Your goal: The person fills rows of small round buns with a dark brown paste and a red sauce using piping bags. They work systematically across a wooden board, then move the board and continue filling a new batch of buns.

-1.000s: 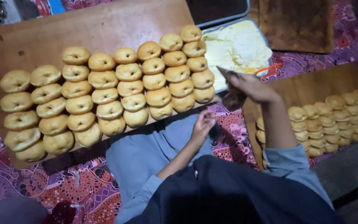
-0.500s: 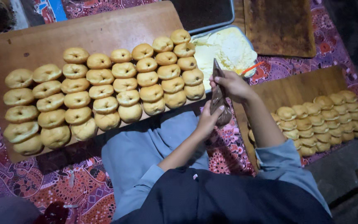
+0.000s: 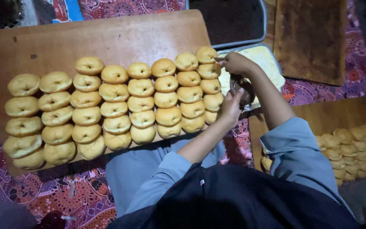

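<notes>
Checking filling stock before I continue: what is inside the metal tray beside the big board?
The metal tray holds pale yellow cream. The right hand, left hand and the dark bag they hold cover its near part, so how much remains is unclear.

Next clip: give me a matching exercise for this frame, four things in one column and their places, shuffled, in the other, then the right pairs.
Things
1. rows of golden ring-shaped buns
2. metal tray of pale yellow cream
3. dark bare wooden board
4. smaller batch of golden buns

Places
A. top right corner of the view
B. lower right, on a wooden board beside the right sleeve
C. on the large wooden board at left and centre
D. just past the right hand, right of the large board

Pairs: 1-C, 2-D, 3-A, 4-B
</notes>
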